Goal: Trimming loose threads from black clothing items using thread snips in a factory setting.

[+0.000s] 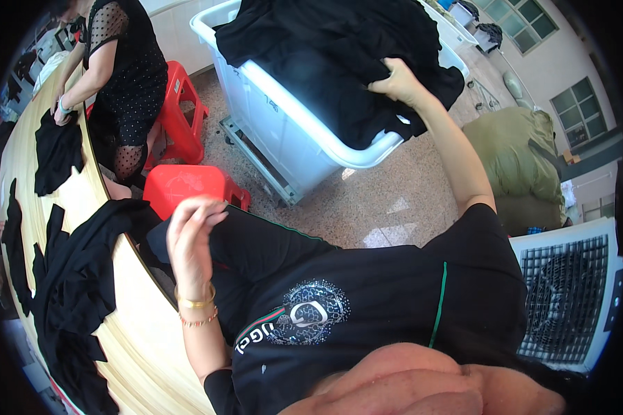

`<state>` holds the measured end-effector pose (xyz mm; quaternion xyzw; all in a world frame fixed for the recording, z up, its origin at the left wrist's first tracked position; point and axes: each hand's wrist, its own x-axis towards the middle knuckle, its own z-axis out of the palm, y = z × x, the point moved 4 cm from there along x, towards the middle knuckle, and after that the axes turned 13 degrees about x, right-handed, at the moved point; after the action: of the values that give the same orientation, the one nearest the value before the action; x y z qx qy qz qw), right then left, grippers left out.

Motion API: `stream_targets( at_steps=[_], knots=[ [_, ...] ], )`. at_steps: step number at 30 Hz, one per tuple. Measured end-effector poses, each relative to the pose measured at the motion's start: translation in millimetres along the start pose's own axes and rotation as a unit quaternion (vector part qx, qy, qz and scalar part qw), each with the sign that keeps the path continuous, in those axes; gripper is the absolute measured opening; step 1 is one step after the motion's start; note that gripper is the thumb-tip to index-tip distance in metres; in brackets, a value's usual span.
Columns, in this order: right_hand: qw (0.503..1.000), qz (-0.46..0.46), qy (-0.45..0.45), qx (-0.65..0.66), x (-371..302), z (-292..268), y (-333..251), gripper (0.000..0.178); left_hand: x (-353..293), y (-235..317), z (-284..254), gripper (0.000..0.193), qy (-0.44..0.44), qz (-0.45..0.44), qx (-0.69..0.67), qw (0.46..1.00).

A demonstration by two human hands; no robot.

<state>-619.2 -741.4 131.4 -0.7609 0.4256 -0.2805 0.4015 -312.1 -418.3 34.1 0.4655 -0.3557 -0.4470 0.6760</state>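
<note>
A white tub [277, 90] on a wheeled frame holds a big heap of black cloth [311, 48]. My right hand [399, 84] reaches over the tub's side and grips the heap, its fingertips partly sunk in the folds. My left hand [192, 232], with a gold bangle and a bracelet at the wrist, is raised in front of my body. Its fingers are loosely bent and slightly blurred, with nothing visible in them. Beside it on the left, black cloth pieces [79, 277] lie on a pale wooden table [145, 339], some hanging over its edge.
A red stool [187, 187] stands between the table and tub, with another red stool [181, 111] behind. At the table's far end a co-worker [128, 76] handles black cloth. An olive-green bundle [516, 159] and a white machine with a dark grille [561, 290] are on the right.
</note>
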Motion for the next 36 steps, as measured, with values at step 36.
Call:
stream_targets(
  at_steps=[36],
  knots=[
    [0.841,-0.211,-0.355,0.350,-43,183,-144,0.059,-4,-38,-15,0.058,-0.063,-0.028,-0.161,0.984]
  ],
)
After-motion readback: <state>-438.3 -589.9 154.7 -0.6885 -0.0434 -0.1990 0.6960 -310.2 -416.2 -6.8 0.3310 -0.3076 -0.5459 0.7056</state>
